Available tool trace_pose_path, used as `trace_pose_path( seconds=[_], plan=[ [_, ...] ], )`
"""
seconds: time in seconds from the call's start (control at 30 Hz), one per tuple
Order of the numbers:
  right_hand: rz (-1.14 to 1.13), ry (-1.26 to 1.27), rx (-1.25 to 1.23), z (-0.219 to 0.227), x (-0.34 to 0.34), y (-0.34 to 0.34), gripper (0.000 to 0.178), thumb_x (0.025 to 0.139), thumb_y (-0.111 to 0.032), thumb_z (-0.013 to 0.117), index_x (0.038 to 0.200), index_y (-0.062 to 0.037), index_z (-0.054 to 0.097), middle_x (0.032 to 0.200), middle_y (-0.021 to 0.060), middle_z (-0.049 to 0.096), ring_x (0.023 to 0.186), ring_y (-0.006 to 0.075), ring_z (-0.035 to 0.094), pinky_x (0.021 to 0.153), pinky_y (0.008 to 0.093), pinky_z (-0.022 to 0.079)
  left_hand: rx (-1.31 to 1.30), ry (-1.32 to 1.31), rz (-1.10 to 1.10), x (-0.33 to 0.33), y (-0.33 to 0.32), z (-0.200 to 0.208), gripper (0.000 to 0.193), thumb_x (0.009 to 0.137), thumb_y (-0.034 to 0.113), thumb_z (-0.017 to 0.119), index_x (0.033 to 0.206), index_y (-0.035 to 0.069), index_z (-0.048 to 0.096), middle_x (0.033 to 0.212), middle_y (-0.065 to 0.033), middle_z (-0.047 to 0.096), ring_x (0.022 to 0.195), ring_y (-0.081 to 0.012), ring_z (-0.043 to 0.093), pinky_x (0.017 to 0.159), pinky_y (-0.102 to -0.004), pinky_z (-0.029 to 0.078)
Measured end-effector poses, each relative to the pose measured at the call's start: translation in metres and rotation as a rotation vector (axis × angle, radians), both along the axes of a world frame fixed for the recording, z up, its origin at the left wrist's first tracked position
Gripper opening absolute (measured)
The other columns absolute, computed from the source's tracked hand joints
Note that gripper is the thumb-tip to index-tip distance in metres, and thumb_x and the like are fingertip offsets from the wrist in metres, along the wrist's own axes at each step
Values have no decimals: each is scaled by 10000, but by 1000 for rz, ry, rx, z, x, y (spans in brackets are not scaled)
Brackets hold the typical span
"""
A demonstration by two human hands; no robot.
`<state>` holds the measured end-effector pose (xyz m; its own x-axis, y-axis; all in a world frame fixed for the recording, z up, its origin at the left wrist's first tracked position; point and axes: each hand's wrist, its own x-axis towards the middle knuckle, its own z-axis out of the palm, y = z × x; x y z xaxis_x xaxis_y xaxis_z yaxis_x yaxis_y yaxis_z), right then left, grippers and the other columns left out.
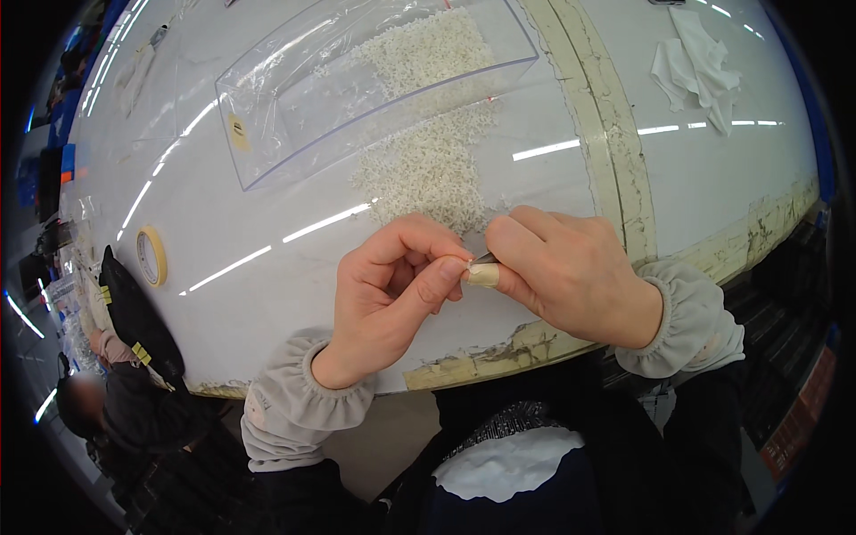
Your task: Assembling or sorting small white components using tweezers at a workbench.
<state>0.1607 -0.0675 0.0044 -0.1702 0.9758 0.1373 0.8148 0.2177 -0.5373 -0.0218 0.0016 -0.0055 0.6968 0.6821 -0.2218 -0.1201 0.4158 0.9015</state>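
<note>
Just above the near part of the white table (294, 312), my two hands meet at the fingertips. My left hand (397, 290) pinches a tiny whitish piece (469, 264) between thumb and forefinger, one like those in the heap beyond. Closed in a fist, my right hand (566, 272) grips a thin metal tool (484, 259), its tip against the piece. Most of that tool is hidden by my fingers. Beige tape (483, 275) wraps my right thumb. Past my hands spreads a heap of small white pieces (423, 169), which continues into a clear plastic box (308, 165).
A tape roll (152, 256) and a black bag-like item (134, 308) lie on the left. Worn yellowish tape (615, 152) crosses the table and runs along its near edge. White cloths (700, 71) lie far right. Another person (134, 401) sits at lower left.
</note>
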Motion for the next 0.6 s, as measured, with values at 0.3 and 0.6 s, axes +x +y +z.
trace_pose_path(
  seconds=[0.3, 0.6],
  plan=[
    [-27, -25, -15, 0, -2, 0, 235, 874, -282, 598, 789, -97, 480, 689, 23, 443, 510, 174, 439, 464, 289, 358, -14, -14, 12, 1, -2, -1, 62, 899, 3, 563, 952, 17, 593, 845, -33, 571, 669, -67, 522, 565, -155, 404],
    [-15, -46, -14, 0, -3, -1, 223, 871, -275, 596, 799, -97, 483, 690, 24, 448, 515, 175, 448, 467, 288, 361, -35, -42, 14, 1, -3, -3, 60, 905, 11, 558, 959, 21, 584, 836, -33, 581, 666, -64, 520, 567, -157, 411]
  ],
)
